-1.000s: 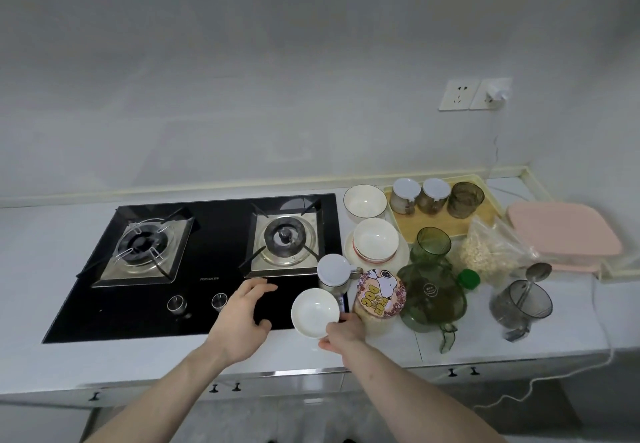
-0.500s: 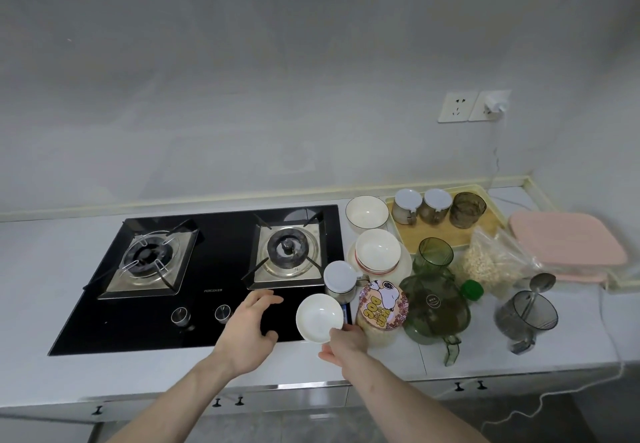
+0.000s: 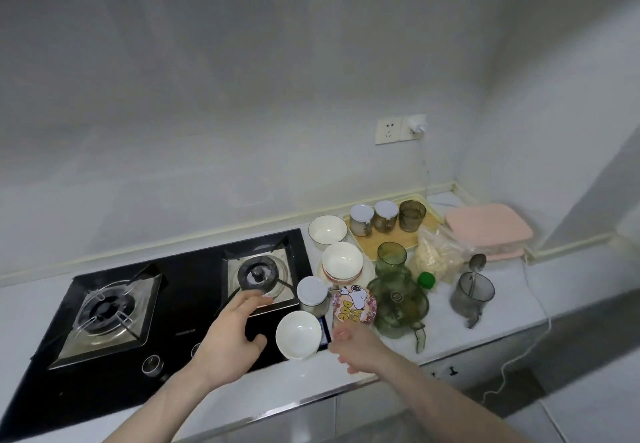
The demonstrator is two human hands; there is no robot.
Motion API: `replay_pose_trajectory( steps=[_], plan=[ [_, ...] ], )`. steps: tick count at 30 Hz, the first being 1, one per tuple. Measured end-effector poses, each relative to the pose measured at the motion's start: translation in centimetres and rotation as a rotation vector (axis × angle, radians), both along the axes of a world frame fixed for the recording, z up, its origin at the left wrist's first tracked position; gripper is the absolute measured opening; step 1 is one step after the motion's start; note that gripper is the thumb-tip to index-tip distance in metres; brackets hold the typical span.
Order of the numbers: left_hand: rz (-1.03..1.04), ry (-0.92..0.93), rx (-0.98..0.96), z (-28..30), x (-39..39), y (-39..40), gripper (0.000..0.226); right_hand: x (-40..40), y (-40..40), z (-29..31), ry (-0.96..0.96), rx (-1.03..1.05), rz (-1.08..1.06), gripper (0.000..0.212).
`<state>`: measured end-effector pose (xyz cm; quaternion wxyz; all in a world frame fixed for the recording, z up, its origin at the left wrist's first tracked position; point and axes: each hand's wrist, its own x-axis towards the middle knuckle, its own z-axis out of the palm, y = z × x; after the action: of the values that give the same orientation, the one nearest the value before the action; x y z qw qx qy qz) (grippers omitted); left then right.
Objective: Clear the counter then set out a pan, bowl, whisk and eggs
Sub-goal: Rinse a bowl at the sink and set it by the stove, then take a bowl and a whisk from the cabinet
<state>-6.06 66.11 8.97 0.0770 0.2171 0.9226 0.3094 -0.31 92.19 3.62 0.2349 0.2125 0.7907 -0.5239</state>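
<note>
**Bowl let go at the hob's edge**

Our right hand (image 3: 360, 345) has come off the small white bowl (image 3: 298, 335), which it was gripping by the rim half a second ago; now it hovers just beside the bowl, fingers loosely spread and holding nothing. Our left hand (image 3: 232, 333) has drifted up over the black hob (image 3: 180, 290), open, fingers reaching towards the right burner (image 3: 258, 274).

From the head view, the bowl sits on the hob's front right corner, close to the lidded jar (image 3: 312, 295) and the cartoon-printed tub (image 3: 354, 305). The counter (image 3: 446, 328) is crowded, so clearing has barely begun. We judge the main risk is a sleeve or wrist clipping the green glass jug (image 3: 398, 300) or jar while reaching between these packed pieces and tipping one over.
</note>
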Motion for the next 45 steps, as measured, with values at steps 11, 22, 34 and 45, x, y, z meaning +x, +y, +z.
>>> replay_pose_trajectory(
  steps=[11,22,34,45],
  plan=[
    [-0.247,0.167,0.051,7.4,1.3,-0.8,0.059,6.4,0.5,7.9,0.34,0.273,-0.1,0.035],
    [-0.364,0.457,0.081,21.8,2.0,-0.4,0.056,9.5,-0.6,23.8,0.791,0.421,-0.204,0.033],
    [-0.357,0.988,0.059,43.1,0.3,4.7,0.052,7.3,3.5,43.7,1.329,0.629,-0.232,0.035],
    [-0.313,1.257,-0.223,56.3,-1.7,18.3,0.059,3.7,13.9,55.1,1.408,0.747,-0.445,0.048]
  ],
)
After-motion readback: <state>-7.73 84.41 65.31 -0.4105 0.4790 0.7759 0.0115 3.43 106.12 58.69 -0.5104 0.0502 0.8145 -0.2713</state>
